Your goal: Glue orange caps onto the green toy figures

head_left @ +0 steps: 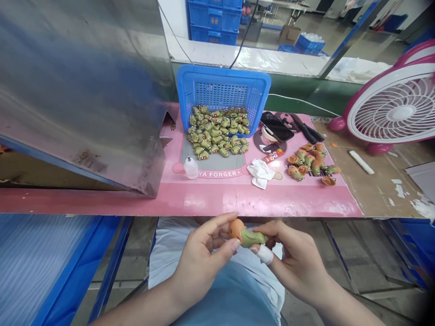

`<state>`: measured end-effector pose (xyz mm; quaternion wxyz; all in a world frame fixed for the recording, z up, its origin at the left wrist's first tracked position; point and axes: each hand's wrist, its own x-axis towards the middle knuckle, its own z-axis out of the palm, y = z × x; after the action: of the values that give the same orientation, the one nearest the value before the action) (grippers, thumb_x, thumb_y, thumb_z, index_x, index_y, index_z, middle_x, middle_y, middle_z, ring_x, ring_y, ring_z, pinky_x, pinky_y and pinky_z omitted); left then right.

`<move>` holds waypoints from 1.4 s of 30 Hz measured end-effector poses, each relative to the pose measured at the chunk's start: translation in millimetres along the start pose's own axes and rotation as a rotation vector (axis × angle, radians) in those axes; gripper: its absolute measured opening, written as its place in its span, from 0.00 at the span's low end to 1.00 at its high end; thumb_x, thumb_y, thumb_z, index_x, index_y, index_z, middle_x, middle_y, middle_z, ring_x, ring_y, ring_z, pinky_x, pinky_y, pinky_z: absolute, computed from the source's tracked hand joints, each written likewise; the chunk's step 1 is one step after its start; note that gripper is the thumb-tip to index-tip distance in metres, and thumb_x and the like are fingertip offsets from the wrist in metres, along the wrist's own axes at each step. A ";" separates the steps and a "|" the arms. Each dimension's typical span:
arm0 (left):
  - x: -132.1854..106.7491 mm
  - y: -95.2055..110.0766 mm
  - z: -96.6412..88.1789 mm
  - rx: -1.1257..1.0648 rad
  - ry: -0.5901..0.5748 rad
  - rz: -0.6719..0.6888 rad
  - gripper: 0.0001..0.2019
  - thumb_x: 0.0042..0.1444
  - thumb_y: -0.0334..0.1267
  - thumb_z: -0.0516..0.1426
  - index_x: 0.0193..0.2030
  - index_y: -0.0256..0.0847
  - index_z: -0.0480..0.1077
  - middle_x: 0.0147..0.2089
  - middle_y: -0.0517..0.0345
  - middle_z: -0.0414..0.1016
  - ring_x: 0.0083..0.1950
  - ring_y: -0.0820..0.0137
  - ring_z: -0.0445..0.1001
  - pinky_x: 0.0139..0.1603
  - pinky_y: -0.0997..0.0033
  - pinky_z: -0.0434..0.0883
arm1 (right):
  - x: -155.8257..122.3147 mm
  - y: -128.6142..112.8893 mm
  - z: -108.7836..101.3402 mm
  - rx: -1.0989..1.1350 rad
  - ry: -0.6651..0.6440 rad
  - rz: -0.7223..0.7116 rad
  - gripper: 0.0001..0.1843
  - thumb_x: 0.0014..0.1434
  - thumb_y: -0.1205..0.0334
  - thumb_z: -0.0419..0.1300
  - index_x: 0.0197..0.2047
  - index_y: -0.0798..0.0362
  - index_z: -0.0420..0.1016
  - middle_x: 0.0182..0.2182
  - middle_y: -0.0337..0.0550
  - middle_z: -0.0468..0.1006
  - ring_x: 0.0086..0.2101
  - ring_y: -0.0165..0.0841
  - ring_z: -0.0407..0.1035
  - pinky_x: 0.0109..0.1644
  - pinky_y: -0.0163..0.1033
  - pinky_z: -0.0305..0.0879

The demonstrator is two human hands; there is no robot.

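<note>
Left hand (200, 262) and right hand (295, 262) close together, just beyond the front edge of a pink desk mat (217, 199) and above the lap, both curled rather than spread. Between them, a small moulded figure piece (247, 236) with a rounded orange end and a tapering green body: orange end pinched by the left thumb and fingers, green end pinched by the right thumb and fingers. White finger bandage (264, 254) wrapped around one finger of the right hand. Directly below the hands, a light blue apron (224, 294) over the lap. On the mat, toward its rear edge, a tilted blue plastic basket (222, 86) with a heap of green moulded pieces (214, 133) against its lower part. Near the mat's right edge, a loose cluster of orange-and-green moulded pieces (307, 163); to their left, a crumpled white cloth (260, 174). Near the rear right corner, a black smartphone (276, 127). Toward the front left of the mat, a small plastic squeeze bottle (190, 168), beside a grey metal sheet (81, 90) overhanging the left side. Past the mat's right edge, on a bare cardboard surface (380, 194), a white stick (361, 162) and a pink-and-white electric fan (396, 111).
</note>
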<state>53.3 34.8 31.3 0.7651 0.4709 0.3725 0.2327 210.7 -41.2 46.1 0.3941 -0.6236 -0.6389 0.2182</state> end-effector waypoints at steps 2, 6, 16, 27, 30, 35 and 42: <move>0.1 0.0 -0.5 0.002 0.000 -0.001 0.16 0.49 0.32 0.59 0.47 0.45 0.69 0.38 0.60 0.76 0.39 0.71 0.73 0.39 0.73 0.71 | -1.1 0.3 2.2 0.018 0.006 0.017 0.06 0.55 0.66 0.57 0.38 0.52 0.65 0.23 0.32 0.69 0.21 0.22 0.64 0.25 0.25 0.60; 0.5 -0.9 -1.6 0.007 -0.005 0.002 0.16 0.49 0.31 0.59 0.47 0.45 0.68 0.37 0.61 0.76 0.38 0.72 0.73 0.37 0.75 0.71 | -3.6 2.5 5.8 0.070 0.005 0.058 0.06 0.55 0.65 0.57 0.38 0.51 0.65 0.24 0.32 0.71 0.21 0.22 0.64 0.25 0.26 0.60; -3.8 0.9 -3.6 0.212 -0.032 0.179 0.18 0.53 0.29 0.56 0.50 0.51 0.63 0.40 0.64 0.74 0.41 0.74 0.72 0.42 0.76 0.69 | -12.8 9.1 15.0 0.170 0.038 0.092 0.09 0.55 0.66 0.58 0.41 0.50 0.65 0.27 0.35 0.72 0.24 0.24 0.65 0.27 0.28 0.63; -6.7 -5.0 -10.4 0.517 -0.035 0.474 0.26 0.54 0.27 0.54 0.56 0.57 0.54 0.42 0.67 0.72 0.42 0.77 0.69 0.46 0.78 0.66 | -13.8 11.4 17.4 0.155 0.099 0.023 0.12 0.54 0.67 0.59 0.43 0.51 0.66 0.28 0.36 0.72 0.24 0.24 0.66 0.27 0.28 0.64; -4.7 -6.1 -12.3 0.556 -0.048 0.576 0.27 0.54 0.25 0.54 0.57 0.54 0.54 0.42 0.65 0.72 0.42 0.77 0.69 0.47 0.79 0.65 | -13.3 11.6 17.2 0.138 0.107 0.000 0.12 0.54 0.68 0.58 0.44 0.51 0.66 0.28 0.36 0.72 0.25 0.24 0.66 0.28 0.28 0.65; -5.3 -6.7 -14.0 0.583 -0.053 0.618 0.27 0.53 0.25 0.55 0.57 0.54 0.54 0.41 0.64 0.72 0.43 0.75 0.70 0.47 0.76 0.66 | -10.6 9.6 16.2 0.142 0.115 -0.029 0.12 0.55 0.69 0.58 0.43 0.51 0.66 0.28 0.37 0.72 0.25 0.24 0.66 0.28 0.27 0.65; -4.3 -4.9 -12.5 0.466 -0.017 0.355 0.22 0.54 0.30 0.55 0.52 0.55 0.58 0.42 0.64 0.73 0.42 0.72 0.70 0.47 0.72 0.66 | -10.3 12.1 18.7 0.134 0.094 0.004 0.13 0.54 0.69 0.58 0.44 0.51 0.65 0.30 0.37 0.72 0.25 0.25 0.66 0.29 0.29 0.66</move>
<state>40.9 36.3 24.9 0.5867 0.6936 0.3213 0.2673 202.9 -45.6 23.4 0.4641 -0.6066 -0.6025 0.2314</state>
